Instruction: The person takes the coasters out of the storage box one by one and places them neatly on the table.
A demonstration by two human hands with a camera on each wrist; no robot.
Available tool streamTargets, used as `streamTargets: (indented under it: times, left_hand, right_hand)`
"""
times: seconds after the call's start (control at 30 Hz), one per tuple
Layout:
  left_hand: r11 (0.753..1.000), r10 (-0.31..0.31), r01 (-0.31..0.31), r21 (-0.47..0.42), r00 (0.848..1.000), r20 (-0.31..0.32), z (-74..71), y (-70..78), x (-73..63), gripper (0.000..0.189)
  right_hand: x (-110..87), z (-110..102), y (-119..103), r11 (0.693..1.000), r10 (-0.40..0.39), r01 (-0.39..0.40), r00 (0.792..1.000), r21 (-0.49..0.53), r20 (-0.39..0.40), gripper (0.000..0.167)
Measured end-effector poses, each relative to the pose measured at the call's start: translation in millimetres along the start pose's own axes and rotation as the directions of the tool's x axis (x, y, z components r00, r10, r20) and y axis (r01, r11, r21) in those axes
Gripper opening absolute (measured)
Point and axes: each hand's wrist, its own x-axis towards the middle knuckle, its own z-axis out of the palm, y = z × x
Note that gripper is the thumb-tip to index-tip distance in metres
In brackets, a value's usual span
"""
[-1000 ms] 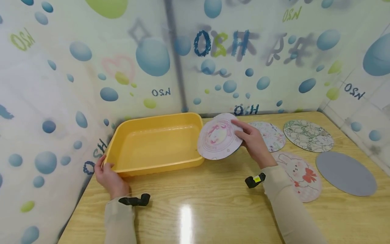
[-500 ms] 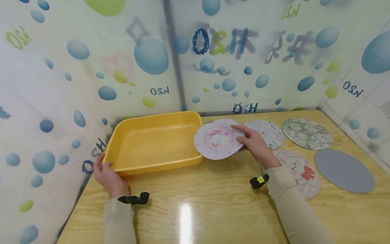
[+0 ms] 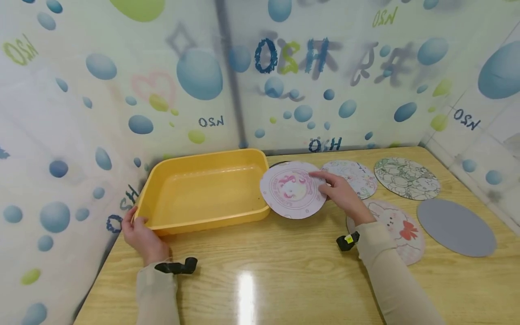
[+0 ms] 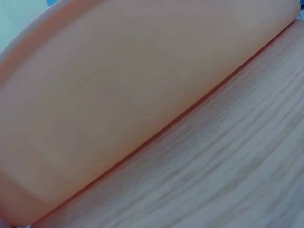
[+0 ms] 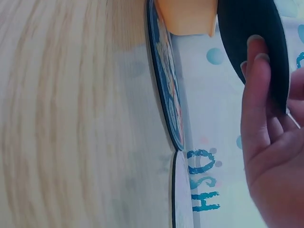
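My right hand (image 3: 343, 194) pinches a round mouse pad (image 3: 292, 192) by its right edge, thumb and fingers on opposite faces. It is white with a pink unicorn print, held above the table beside the yellow plastic tub (image 3: 207, 221). In the right wrist view the pad's black underside (image 5: 251, 28) faces the camera, with fingertips pressed on it. My left hand (image 3: 144, 237) grips the tub's front left corner at the rim. The tub's outer wall (image 4: 104, 104) fills most of the left wrist view, and that hand is almost wholly out of that view.
Under the held pad, a dark patterned pad (image 5: 165, 71) lies on the table. To the right lie a floral pad (image 3: 353, 178), a green line-drawn pad (image 3: 406, 178), a pink bunny pad (image 3: 400, 230) and a plain grey pad (image 3: 457, 228). A printed curtain (image 3: 300, 108) hangs behind the table.
The unicorn pad has turned flatter and come slightly lower and nearer in my right hand. My left hand stays at the tub's corner.
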Motion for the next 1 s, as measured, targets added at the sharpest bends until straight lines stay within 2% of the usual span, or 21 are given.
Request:
streamTargets:
  times: [0.1, 0.23, 0.5, 0.63, 0.8, 1.0]
  left_hand:
    - [1.000, 0.008, -0.008, -0.004, 1.000, 0.004, -0.3, 0.1, -0.2, 0.036]
    - [1.000, 0.009, -0.009, -0.011, 1.000, 0.005, -0.3, -0.9, 0.5, 0.036]
    - [1.000, 0.012, -0.012, -0.021, 1.000, 0.003, 0.9, -0.1, 0.5, 0.035]
    - [1.000, 0.000, 0.000, -0.024, 1.000, 0.003, 1.0, -0.3, -0.4, 0.034]
    - [1.000, -0.010, 0.010, -0.029, 1.000, 0.003, 2.6, 0.5, -1.4, 0.034]
    - [1.000, -0.006, 0.005, -0.028, 1.000, -0.008, 2.0, 1.4, -1.7, 0.034]
  right_hand:
    - [0.5, -1, 2, 1.000, -0.001, 0.001, 1.000, -0.020, 0.020, 0.036]
    - [0.2, -3, 4, 1.000, -0.011, 0.012, 0.999, -0.018, 0.041, 0.039]
    - [-0.4, -4, 4, 0.995, -0.037, 0.031, 0.997, 0.094, 0.064, 0.043]
    - [-1.5, -6, 4, 0.989, -0.030, 0.022, 0.998, 0.146, 0.050, 0.046]
    - [-5.9, -13, -1, 0.950, -0.008, 0.003, 1.000, 0.311, 0.015, 0.045]
    - [-14.2, -23, -9, 0.900, -0.021, -0.006, 0.998, 0.436, 0.058, 0.046]
